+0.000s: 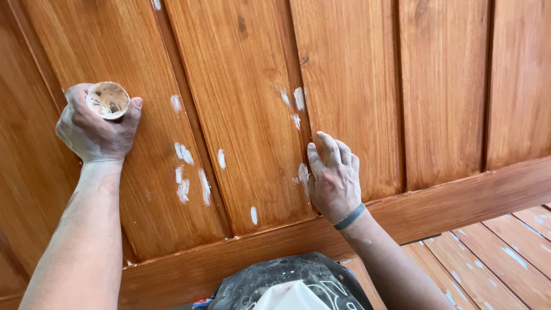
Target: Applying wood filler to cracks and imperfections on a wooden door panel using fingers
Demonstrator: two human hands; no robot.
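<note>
While the left hand (94,129) is curled around a little round cup (108,100), it rests against the wooden wall (247,86) near the wall's left edge. The cup is small and pale, and its open top faces us. Inside is a thin smear of light putty with a few dark bits (it looks nearly scraped out). The fingers and thumb wrap the cup's sides and hold it tight.

The right hand (334,178) is open and holds nothing. Its fingertips (314,150) press on the wall, right at the dark groove (298,109) between two boards, near the middle of the wall. A grey band (350,217) sits on that wrist.

White putty dabs (183,154) dot the boards between the two hands, and more sit above the right fingertips. A thick wooden rail (459,201) runs along the wall's bottom edge. Below it, at the lower right, lie wooden floor slats (493,258) with pale streaks. A dark paint-speckled cloth (275,278) shows at the bottom middle.
</note>
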